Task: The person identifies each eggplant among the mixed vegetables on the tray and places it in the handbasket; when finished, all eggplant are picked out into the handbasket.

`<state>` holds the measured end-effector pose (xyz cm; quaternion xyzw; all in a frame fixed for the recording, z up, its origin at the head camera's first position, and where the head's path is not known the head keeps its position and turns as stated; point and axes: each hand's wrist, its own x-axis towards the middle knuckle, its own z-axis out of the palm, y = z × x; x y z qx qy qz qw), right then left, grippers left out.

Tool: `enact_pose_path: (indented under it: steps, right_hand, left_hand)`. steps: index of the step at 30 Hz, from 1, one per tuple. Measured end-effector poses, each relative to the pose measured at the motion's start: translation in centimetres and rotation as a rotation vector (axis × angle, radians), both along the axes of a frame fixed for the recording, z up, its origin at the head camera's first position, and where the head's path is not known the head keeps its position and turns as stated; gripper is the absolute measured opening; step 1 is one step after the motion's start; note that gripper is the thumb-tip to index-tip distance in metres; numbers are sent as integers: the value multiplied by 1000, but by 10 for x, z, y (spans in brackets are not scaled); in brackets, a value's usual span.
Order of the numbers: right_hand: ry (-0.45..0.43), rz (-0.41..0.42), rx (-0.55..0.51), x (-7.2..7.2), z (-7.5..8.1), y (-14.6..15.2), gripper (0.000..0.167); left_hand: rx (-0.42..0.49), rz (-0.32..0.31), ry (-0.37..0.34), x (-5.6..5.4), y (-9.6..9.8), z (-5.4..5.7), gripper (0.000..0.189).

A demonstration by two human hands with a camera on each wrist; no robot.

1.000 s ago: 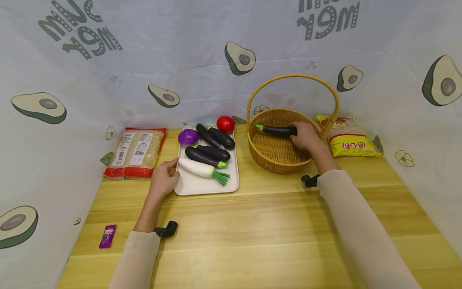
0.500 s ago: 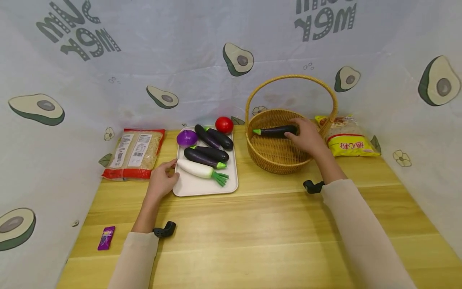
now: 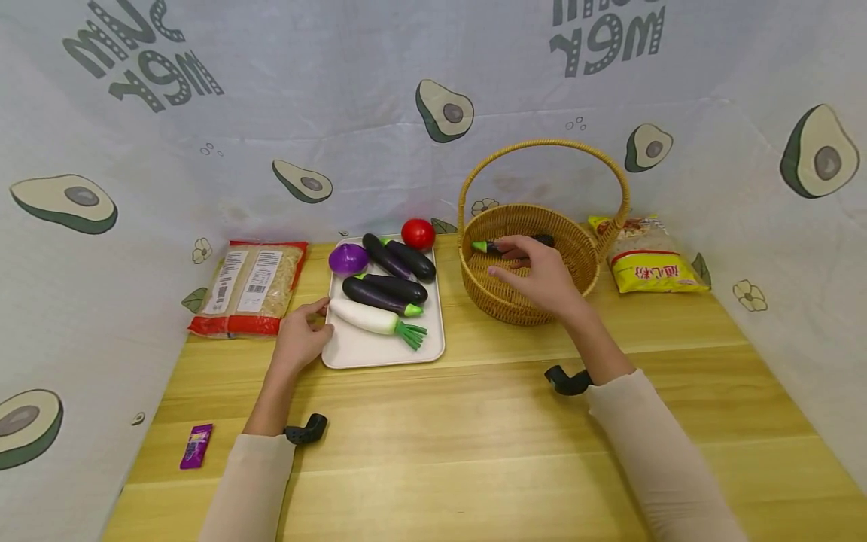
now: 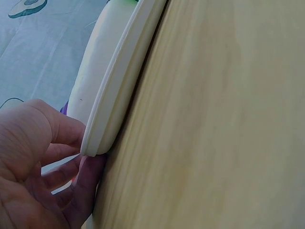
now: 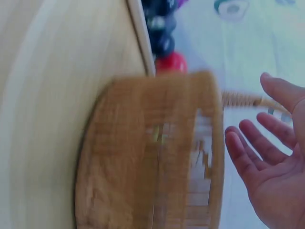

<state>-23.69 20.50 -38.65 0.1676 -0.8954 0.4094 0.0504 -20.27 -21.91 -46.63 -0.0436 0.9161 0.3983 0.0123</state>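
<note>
My left hand [image 3: 301, 336] grips the left rim of a pale tray [image 3: 379, 357]. In the left wrist view, thumb and fingers lie on either side of that rim. On the tray lie a white radish [image 3: 366, 315] with green leaves, several dark eggplants [image 3: 382, 293] and a purple onion-shaped vegetable [image 3: 348, 259]. My right hand [image 3: 538, 275], fingers spread and holding nothing, is over the front of a wicker basket [image 3: 501, 301]. One eggplant [image 3: 541, 239] lies inside the basket, partly hidden behind that hand.
A red tomato [image 3: 418, 235] sits at the tray's far right corner. The basket's tall handle [image 3: 542, 142] arches overhead. A red-edged bag of grain [image 3: 252, 290] lies left, a yellow bag [image 3: 653, 263] right, and a small purple packet [image 3: 196, 446] near the left front.
My right hand has let go of the eggplant in the basket and moved left and toward me, its fingers opening. The left hand stays at the tray rim.
</note>
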Motion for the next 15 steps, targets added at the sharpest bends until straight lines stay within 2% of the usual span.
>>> enact_pose_path:
  steps: [8, 15]
  right_hand:
    - [1, 94, -15, 18, -5, -52, 51]
    - [-104, 183, -81, 22, -19, -84, 45]
  left_hand:
    - [9, 6, -14, 0, -1, 0, 58]
    - [9, 9, -17, 0, 0, 0, 58]
